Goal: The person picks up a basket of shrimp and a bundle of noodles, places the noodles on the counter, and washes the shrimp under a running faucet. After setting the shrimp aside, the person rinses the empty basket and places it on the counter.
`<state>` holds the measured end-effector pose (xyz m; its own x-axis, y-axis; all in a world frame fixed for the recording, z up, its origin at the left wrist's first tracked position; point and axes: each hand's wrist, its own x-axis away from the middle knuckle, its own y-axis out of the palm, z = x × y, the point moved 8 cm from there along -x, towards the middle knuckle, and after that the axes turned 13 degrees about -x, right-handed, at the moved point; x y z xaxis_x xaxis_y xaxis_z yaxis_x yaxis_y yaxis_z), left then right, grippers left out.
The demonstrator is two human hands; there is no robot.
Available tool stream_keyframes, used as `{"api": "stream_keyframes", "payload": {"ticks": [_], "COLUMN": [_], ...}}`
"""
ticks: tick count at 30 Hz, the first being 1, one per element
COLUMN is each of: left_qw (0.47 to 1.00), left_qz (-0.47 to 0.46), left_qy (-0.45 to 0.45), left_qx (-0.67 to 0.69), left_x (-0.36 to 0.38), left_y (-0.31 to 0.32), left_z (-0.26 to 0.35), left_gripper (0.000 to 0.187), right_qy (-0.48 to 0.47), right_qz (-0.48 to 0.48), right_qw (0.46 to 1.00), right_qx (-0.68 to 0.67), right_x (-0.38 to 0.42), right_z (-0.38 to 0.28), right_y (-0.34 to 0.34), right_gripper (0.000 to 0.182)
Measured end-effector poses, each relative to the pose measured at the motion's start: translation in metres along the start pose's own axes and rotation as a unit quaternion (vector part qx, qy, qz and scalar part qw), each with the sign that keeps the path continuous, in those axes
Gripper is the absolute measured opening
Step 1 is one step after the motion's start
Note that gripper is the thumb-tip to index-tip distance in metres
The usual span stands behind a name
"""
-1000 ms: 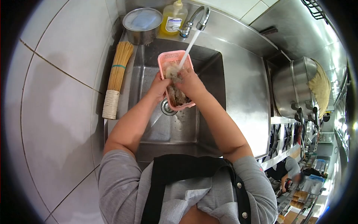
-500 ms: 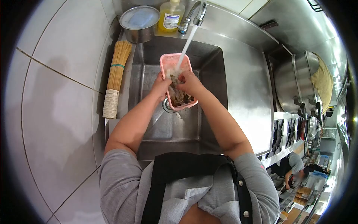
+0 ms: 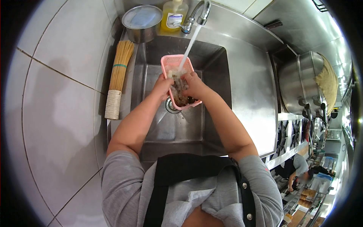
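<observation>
A pink perforated plastic basket [image 3: 174, 59] is held tilted over the sink [image 3: 162, 128], with wet, greyish-brown food pieces [image 3: 180, 99] in it. Water [image 3: 190, 44] from the tap [image 3: 204, 14] pours into its far end. My left hand [image 3: 163, 86] is closed on the basket's left side, thumb over the rim. Over the right rim reaches my right hand [image 3: 195, 86], its fingers curled down among the wet pieces, fingertips partly hidden in them. What kind of food the pieces are, I cannot tell.
A bamboo whisk brush [image 3: 118, 75] lies along the sink's left edge. Behind are a lidded metal pot [image 3: 141, 24] and a yellow soap bottle [image 3: 174, 17]. Steel counter [image 3: 252, 94] extends right, towards a large pot [image 3: 302, 85] and burners. A person [image 3: 297, 168] works farther off at lower right.
My right hand's fingers have shifted among the wet pieces, which now look paler and more spread beneath it. The basket has moved slightly; the water still runs.
</observation>
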<state>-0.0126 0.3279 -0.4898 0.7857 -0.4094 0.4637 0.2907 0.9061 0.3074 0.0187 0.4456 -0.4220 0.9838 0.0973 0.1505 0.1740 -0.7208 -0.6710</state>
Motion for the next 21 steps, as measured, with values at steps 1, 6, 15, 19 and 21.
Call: {"api": "stream_keyframes", "payload": {"ticks": [1,6,15,19,21], "left_qw": [1.0,1.0,0.999,0.997,0.998], "left_qz": [-0.007,-0.02,-0.049,-0.044,-0.015], "left_qy": [-0.007,0.012,0.015,0.062,0.067], "left_qx": [0.009,-0.013,0.013,0.02,0.005], "left_x": [-0.001,0.002,0.014,0.01,0.012], "left_y": [0.0,0.001,0.012,0.01,0.009], "left_z": [-0.002,0.004,0.015,0.017,0.017], "left_gripper": [0.05,0.052,0.052,0.045,0.046], "right_qy": [0.005,0.03,0.045,0.032,0.005], "right_qz": [-0.005,-0.039,-0.084,-0.051,-0.058], "right_qw": [1.0,0.998,0.995,0.998,0.998], "right_qx": [0.013,0.035,0.035,0.031,0.02], "right_x": [0.002,-0.001,0.004,0.005,0.0], "right_z": [-0.004,-0.005,-0.001,-0.005,0.0], "right_y": [0.003,0.01,0.008,0.012,0.011], "right_gripper": [0.062,0.075,0.079,0.076,0.074]}}
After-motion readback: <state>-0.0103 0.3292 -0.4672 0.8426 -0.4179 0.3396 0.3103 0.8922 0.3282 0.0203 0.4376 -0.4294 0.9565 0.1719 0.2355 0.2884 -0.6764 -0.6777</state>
